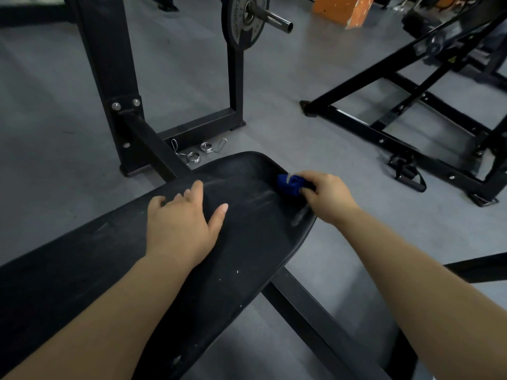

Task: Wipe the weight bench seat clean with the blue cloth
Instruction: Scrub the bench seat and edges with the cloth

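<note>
The black padded weight bench seat (247, 242) runs from lower left to its rounded end at centre right, with pale dusty streaks near that end. My right hand (327, 197) grips a bunched blue cloth (289, 184) against the seat's right edge close to the end. My left hand (182, 223) rests flat on the seat's upper surface, fingers spread over the far edge and thumb out to the right.
The bench's black uprights (109, 78) stand behind, with a barbell sleeve and weight plate (244, 17) on top. Metal spring collars (200, 152) lie on the grey floor by the frame base. Another black machine frame (411, 127) stands at right, an orange box (343, 9) at back.
</note>
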Tool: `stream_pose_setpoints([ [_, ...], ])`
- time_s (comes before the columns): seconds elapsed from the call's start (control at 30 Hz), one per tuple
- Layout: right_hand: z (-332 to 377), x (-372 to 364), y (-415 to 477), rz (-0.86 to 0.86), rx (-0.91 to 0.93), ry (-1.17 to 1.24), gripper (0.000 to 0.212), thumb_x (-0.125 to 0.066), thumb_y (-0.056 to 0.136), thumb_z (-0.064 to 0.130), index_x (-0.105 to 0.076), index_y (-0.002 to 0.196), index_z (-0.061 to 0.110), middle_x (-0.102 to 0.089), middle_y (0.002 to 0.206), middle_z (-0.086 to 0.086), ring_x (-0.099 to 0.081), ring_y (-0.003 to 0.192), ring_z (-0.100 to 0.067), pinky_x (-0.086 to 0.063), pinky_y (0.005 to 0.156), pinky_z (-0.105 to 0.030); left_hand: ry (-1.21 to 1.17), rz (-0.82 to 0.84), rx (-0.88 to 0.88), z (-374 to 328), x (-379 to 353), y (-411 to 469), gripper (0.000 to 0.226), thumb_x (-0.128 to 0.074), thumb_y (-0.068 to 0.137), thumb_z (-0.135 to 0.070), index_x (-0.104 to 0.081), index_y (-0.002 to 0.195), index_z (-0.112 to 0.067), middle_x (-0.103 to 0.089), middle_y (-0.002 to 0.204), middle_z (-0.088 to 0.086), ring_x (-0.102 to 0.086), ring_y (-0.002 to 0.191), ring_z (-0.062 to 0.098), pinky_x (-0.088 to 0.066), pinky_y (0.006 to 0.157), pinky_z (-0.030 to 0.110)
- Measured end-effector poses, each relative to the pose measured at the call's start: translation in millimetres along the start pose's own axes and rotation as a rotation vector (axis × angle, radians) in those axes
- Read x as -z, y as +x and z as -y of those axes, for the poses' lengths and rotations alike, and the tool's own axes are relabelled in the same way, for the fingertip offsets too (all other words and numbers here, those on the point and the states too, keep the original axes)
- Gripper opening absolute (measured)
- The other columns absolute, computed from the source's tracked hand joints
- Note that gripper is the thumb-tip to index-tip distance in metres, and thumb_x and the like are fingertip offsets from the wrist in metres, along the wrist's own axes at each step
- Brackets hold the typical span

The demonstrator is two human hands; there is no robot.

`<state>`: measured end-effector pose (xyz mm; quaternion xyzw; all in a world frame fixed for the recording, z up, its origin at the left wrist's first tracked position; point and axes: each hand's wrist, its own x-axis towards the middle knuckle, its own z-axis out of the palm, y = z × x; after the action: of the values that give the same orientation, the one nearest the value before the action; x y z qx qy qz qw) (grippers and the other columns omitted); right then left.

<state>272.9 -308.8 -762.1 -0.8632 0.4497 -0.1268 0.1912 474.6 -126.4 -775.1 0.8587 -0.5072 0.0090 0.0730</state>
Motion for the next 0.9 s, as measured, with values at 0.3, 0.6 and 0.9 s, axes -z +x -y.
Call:
stream_pose_setpoints([
  [0.3, -9, 3, -42, -0.035, -0.034, 0.065, 0.039, -0.052, 0.085, 0.002, -0.065, 0.111, 0.028, -0.066, 0.096, 0.006, -0.058, 0.088, -0.019, -0.041, 0.074, -0.026, 0.024, -0.037, -0.011, -2, -1, -3, 0.052, -0.034, 0.091, -0.054, -0.055, 0.108, -0.011, -0.067, 0.088, 0.008, -0.063, 0.079, 0.026, -0.036, 0.090, 0.043],
  [0.6, -2, 2, -18, -0.059, -0.098, 0.030, 0.038, -0.050, 0.089, 0.006, -0.061, 0.120, 0.023, -0.067, 0.105, -0.002, -0.057, 0.096, -0.025, -0.034, 0.073, -0.024, 0.044, -0.036, -0.026, -1, -9, -3, 0.057, -0.021, 0.093, -0.058, -0.054, 0.107, -0.014, -0.067, 0.109, 0.011, -0.063, 0.093, 0.026, -0.034, 0.090, 0.045],
  [0.9, -2, -4, -35, -0.107, -0.141, 0.043, 0.035, -0.051, 0.088, 0.005, -0.063, 0.116, 0.023, -0.060, 0.088, 0.005, -0.056, 0.087, -0.025, -0.031, 0.067, -0.024, 0.055, -0.012, -0.006, -3, -8, -4, 0.055, -0.027, 0.094, -0.053, -0.057, 0.108, -0.010, -0.067, 0.112, 0.014, -0.064, 0.098, 0.028, -0.034, 0.092, 0.046],
])
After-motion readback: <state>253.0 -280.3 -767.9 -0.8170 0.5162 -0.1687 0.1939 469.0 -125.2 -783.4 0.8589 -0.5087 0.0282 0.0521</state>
